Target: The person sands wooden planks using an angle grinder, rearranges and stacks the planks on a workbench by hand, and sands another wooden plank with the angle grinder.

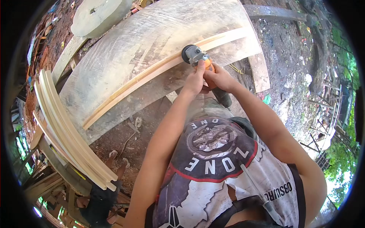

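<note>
My left hand [194, 82] and my right hand [221, 79] are both closed around an angle grinder [207, 62] with an orange body, a grey metal head and a dark rear end. Its black disc [186, 54] is at the edge of a long, slightly curved wooden strip [140, 80]; I cannot tell whether they touch. The strip lies lengthwise across a broad, dusty work board [114, 57], running from lower left to upper right. Part of the grinder's body is hidden under my fingers.
Several curved wooden strips [72, 133] are stacked at the left end of the board. A thick round slab [97, 19] sits at the upper left. At the lower left is another person in dark clothing [99, 203]. A cord [127, 142] lies on the dirt ground below the board.
</note>
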